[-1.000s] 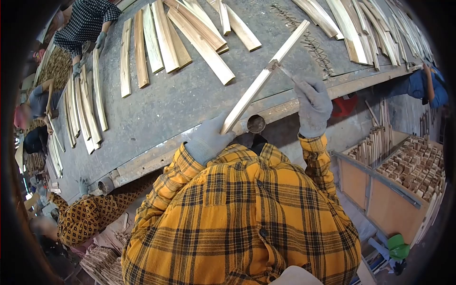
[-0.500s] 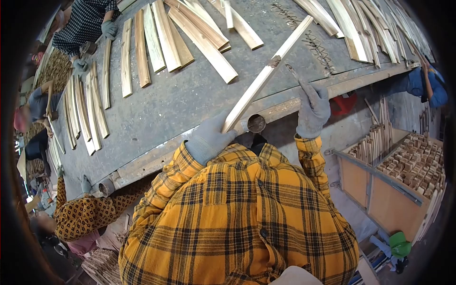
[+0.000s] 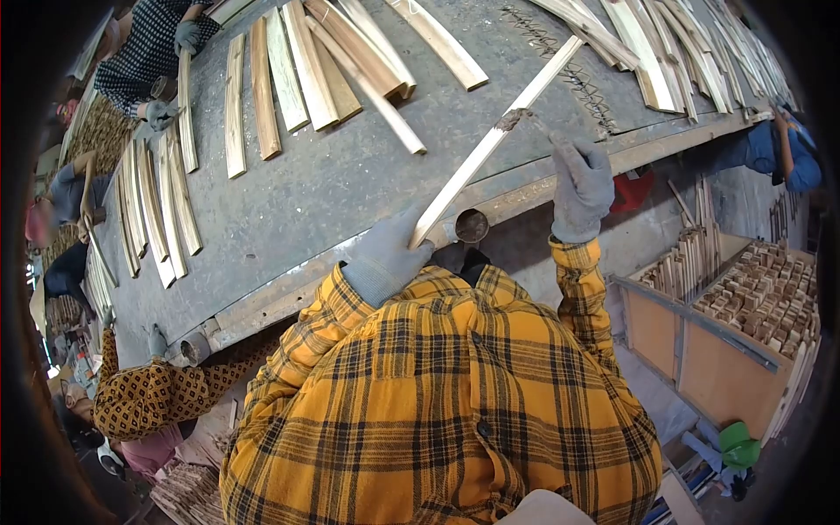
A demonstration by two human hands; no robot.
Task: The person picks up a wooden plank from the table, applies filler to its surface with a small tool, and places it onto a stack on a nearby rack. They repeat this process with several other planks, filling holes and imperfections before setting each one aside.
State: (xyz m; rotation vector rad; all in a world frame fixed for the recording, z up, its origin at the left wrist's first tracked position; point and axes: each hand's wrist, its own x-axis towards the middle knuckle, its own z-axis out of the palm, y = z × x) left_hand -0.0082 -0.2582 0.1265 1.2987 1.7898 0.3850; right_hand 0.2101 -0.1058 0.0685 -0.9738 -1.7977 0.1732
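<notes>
Scraping | left hand (image 3: 385,255) fisted on near end of wood strip (image 3: 479,159) | right hand (image 3: 581,185) clenched on thin tool (image 3: 537,126) at dark spot (image 3: 513,117) | keep strip steady, strokes short

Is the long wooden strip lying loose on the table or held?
Held: the left hand grips the strip; the right hand's tool touches its middle.

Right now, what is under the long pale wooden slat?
The long pale wooden slat slants above the grey worktable and its edge rail. The grey-gloved left hand grips its near end, hiding what lies below there.
</notes>
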